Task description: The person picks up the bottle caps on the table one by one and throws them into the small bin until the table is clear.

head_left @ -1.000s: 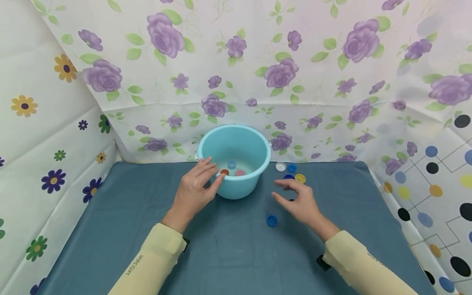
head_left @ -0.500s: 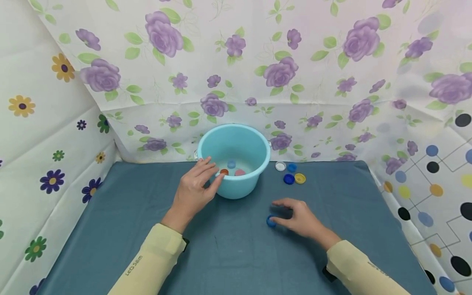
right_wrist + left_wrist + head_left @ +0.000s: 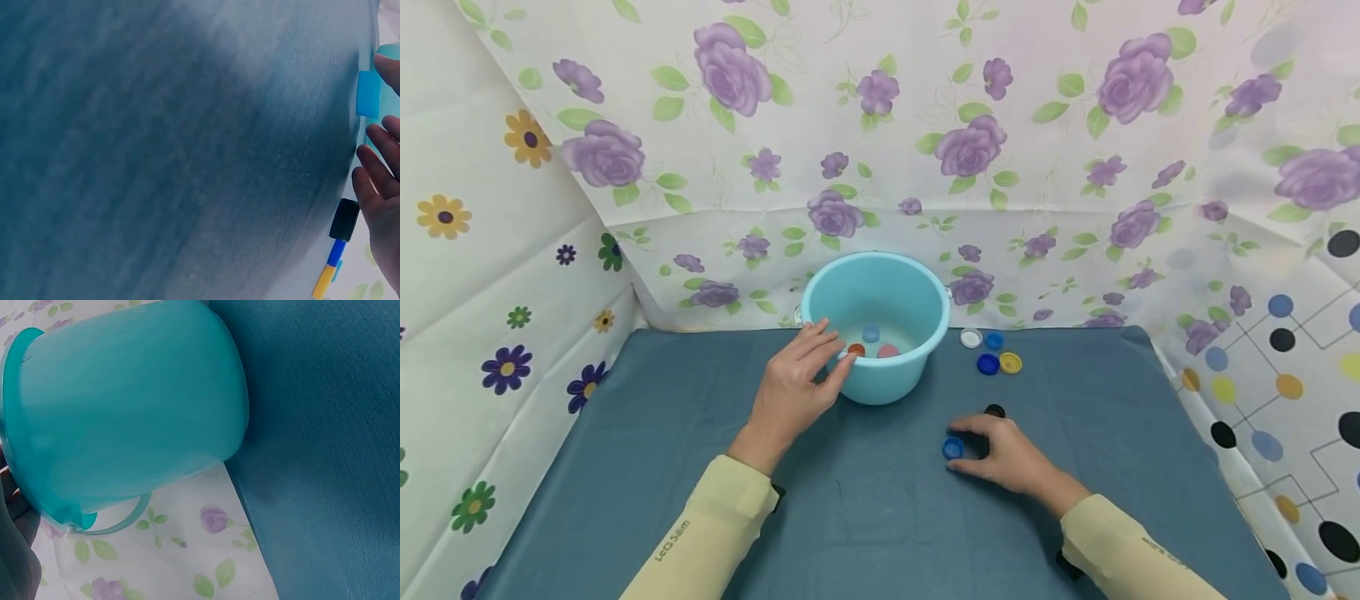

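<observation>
In the head view my left hand holds the near left rim of a light blue bucket; the left wrist view shows its fingers at the rim of the bucket. Several caps, including an orange one, a pink one and a blue one, lie inside it. My right hand is low over the cloth, with thumb and fingers parted around a blue bottle cap. The right wrist view has this blue cap between thumb and fingers, with gaps showing.
A black cap lies just behind my right hand. Farther back, right of the bucket, are a white cap, a light blue cap, a dark blue cap and a yellow cap. Floral sheets enclose the blue cloth-covered table.
My right hand has come down toward me from near the back caps to the nearest blue cap, its thumb now on the near side of it. My left hand stays at the bucket rim.
</observation>
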Motion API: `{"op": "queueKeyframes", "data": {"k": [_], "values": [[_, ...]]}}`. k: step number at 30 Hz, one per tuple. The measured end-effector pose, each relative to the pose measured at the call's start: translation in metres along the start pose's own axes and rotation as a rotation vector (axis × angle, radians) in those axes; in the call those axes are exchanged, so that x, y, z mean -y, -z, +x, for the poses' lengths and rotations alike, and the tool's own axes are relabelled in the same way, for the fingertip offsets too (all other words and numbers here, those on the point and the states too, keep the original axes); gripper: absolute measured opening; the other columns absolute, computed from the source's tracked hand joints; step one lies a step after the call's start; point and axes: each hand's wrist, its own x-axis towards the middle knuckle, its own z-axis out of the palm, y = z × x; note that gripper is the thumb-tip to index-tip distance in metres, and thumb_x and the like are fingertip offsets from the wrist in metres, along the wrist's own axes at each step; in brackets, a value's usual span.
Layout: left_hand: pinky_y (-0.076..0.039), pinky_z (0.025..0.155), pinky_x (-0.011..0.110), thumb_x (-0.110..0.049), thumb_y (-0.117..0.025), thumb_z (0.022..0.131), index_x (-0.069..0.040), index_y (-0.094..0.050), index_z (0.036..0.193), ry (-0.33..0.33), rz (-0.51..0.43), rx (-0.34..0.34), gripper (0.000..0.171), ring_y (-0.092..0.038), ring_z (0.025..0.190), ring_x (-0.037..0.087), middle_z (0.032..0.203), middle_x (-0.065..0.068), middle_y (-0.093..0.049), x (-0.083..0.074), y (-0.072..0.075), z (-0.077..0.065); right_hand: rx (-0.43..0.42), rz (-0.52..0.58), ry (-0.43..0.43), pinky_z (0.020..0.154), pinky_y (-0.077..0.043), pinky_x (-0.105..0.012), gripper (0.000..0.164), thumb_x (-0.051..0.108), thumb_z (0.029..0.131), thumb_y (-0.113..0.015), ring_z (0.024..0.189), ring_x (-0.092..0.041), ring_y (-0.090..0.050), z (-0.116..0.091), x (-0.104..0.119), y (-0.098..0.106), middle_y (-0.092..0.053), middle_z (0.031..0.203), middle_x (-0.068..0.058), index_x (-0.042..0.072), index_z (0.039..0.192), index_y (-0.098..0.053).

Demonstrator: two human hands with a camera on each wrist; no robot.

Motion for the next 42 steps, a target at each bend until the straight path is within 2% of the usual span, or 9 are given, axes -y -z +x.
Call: {"op": "queueKeyframes", "data": {"k": [5, 8, 27, 36, 42], "values": [[-0.042, 0.112, 0.039, -0.024, -0.070, 0.084, -0.005, -0.073, 0.101, -0.001, 0.003, -0.001, 0.025, -0.059, 0.116, 0.030, 0.103, 0.015, -0.070, 0.0001, -0.0004, 0.0000, 0.013, 0.002, 0.002, 0.103, -0.050, -0.040, 0.053, 0.047, 0.075, -0.075, 0.125, -0.011, -0.051, 0.0002, -0.0017, 0.0006, -0.059, 0.129, 0.004, 0.025, 0.121, -0.063], [-0.043, 0.111, 0.039, -0.024, -0.070, 0.084, -0.005, -0.073, 0.101, -0.003, 0.003, -0.003, 0.025, -0.060, 0.115, 0.030, 0.103, 0.015, -0.071, 0.0003, -0.0006, 0.0001, 0.023, 0.009, -0.012, 0.105, -0.048, -0.041, 0.052, 0.046, 0.075, -0.075, 0.128, -0.012, -0.049, 0.0001, -0.0024, 0.0012, -0.057, 0.133, 0.002, 0.026, 0.122, -0.063], [-0.043, 0.111, 0.038, -0.024, -0.070, 0.085, -0.005, -0.073, 0.101, 0.003, 0.005, 0.002, 0.026, -0.059, 0.116, 0.029, 0.104, 0.014, -0.070, -0.0009, 0.0007, 0.0007, 0.042, 0.018, -0.009, 0.106, -0.047, -0.040, 0.043, 0.041, 0.077, -0.075, 0.132, -0.013, -0.044, -0.0007, -0.0055, 0.0013, -0.061, 0.127, 0.007, 0.023, 0.114, -0.068], [-0.043, 0.111, 0.039, -0.025, -0.070, 0.085, -0.006, -0.073, 0.101, 0.004, 0.010, 0.003, 0.025, -0.059, 0.116, 0.029, 0.103, 0.013, -0.071, -0.0007, 0.0002, 0.0006, 0.024, 0.025, -0.010, 0.105, -0.048, -0.042, 0.040, 0.041, 0.076, -0.076, 0.129, -0.013, -0.048, 0.0005, -0.0036, 0.0024, -0.063, 0.123, 0.009, 0.025, 0.112, -0.068], [-0.043, 0.111, 0.040, -0.024, -0.069, 0.085, -0.006, -0.072, 0.101, 0.001, 0.010, 0.003, 0.025, -0.059, 0.116, 0.029, 0.102, 0.013, -0.071, -0.0001, -0.0003, 0.0002, -0.025, 0.052, -0.038, 0.098, -0.054, -0.038, 0.039, 0.039, 0.076, -0.077, 0.115, -0.006, -0.057, 0.0001, -0.0013, 0.0053, -0.063, 0.119, 0.011, 0.029, 0.112, -0.066]]}}
